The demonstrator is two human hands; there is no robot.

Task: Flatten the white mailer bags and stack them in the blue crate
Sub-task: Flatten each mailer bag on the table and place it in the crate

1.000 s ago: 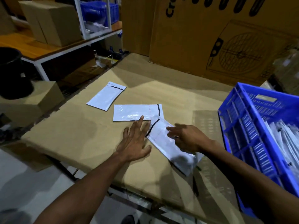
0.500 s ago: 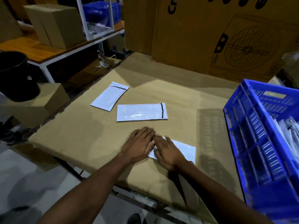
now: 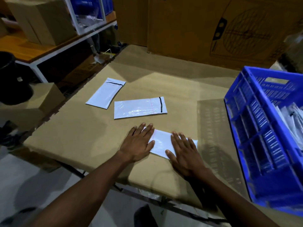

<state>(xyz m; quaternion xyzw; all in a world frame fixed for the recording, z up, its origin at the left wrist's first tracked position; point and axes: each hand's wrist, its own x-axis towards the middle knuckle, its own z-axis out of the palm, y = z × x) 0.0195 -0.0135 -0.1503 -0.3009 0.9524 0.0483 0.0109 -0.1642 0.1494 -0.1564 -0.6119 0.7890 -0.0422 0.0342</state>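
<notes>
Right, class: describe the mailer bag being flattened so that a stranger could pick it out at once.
Start at the cardboard-covered table beside the blue crate. Three white mailer bags lie on it; take the one nearest the front edge. Unlike the other two, it lies under the left hand and right hand, both pressed flat on it.

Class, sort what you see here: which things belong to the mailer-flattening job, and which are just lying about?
Part of the job:
- mailer under the hands
- left hand
- right hand
- two mailers waiting behind it
- blue crate

Lying about:
- black bucket
- cardboard boxes on the side shelf
- large printed carton
</notes>
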